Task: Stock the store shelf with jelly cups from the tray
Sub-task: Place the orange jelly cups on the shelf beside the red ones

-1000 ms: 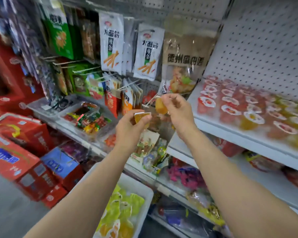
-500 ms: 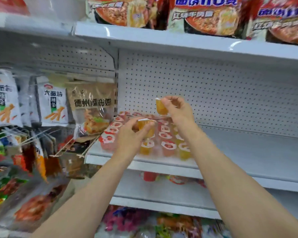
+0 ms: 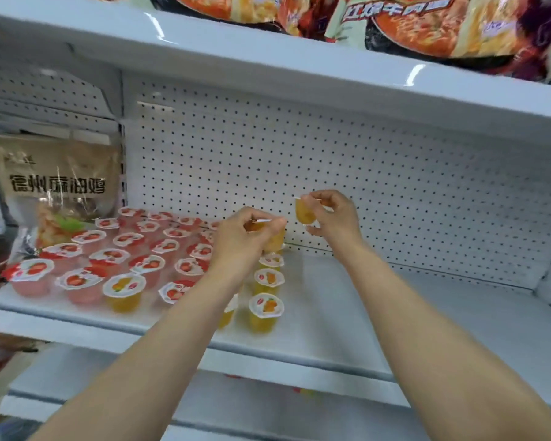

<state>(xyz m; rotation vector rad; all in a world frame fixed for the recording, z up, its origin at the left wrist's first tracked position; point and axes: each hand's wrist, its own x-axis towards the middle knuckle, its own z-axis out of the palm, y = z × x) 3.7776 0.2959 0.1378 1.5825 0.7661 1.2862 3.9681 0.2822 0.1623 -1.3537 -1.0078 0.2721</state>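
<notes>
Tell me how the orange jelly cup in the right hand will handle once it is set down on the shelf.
The cup is pinched by fingertips of the right hand alone, so it is probably light. Its base looks narrower than its top, so a nudge may tip it. The shelf looks smooth, so it may slide.

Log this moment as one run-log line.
left hand: holds orange cup | right hand: holds orange cup | both above shelf | not yet placed
</notes>
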